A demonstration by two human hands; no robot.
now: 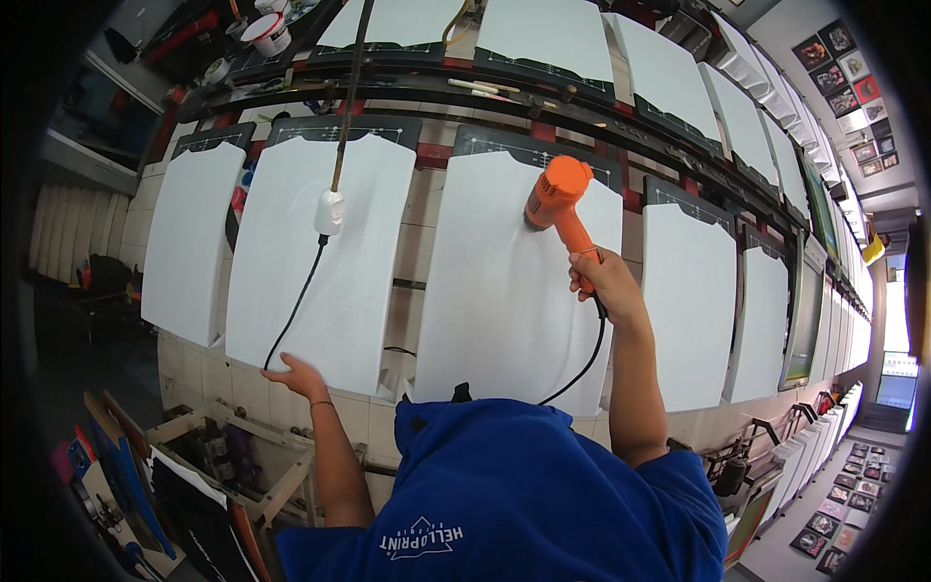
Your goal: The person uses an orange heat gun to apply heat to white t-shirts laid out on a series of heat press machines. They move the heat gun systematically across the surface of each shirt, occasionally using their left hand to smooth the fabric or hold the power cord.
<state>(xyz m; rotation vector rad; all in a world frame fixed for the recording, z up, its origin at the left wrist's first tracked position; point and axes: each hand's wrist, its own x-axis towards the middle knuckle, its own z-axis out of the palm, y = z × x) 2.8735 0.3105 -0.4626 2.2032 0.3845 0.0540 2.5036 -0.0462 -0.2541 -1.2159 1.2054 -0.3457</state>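
My right hand [607, 279] is closed around the handle of an orange heat gun [565, 184]. The heat gun's nozzle points down at a white shirt-like cloth [485, 281] spread over a dark board. From its handle a black cord [593, 354] curves down behind my blue shirt. My left hand [299, 376] is at the near edge of another white cloth [320, 291], with its fingers on a black cord. That cord climbs to a white socket [331, 211] hanging from a brown cable [351, 87] above the cloth.
More cloth-covered boards stand left [194, 242] and right [689, 301], with a further row behind a dark rail [543, 102]. White tubs [267, 34] sit at the far left. A wooden frame rack [281, 485] stands low on the left, beside leaning panels.
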